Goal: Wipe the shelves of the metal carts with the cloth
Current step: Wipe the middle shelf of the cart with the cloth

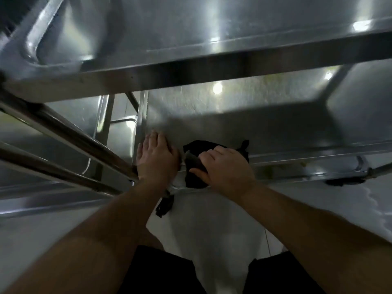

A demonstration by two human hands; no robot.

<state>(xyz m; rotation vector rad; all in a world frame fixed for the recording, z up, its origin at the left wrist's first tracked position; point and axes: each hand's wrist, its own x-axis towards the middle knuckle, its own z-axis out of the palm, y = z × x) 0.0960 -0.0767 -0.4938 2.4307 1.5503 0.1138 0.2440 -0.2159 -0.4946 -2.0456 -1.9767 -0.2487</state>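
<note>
Right hand grips the black cloth at the lower shelf front rim; left hand lies flat beside it. I'd worry the bunched cloth snags the rim and slips free.

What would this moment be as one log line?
wiping lower shelf | right hand grips black cloth | left hand rests on shelf corner

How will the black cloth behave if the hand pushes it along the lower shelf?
The black cloth looks bunched under the right hand, so it is probably floppy and light. It would likely slide easily on the smooth lower shelf, perhaps folding.
</note>
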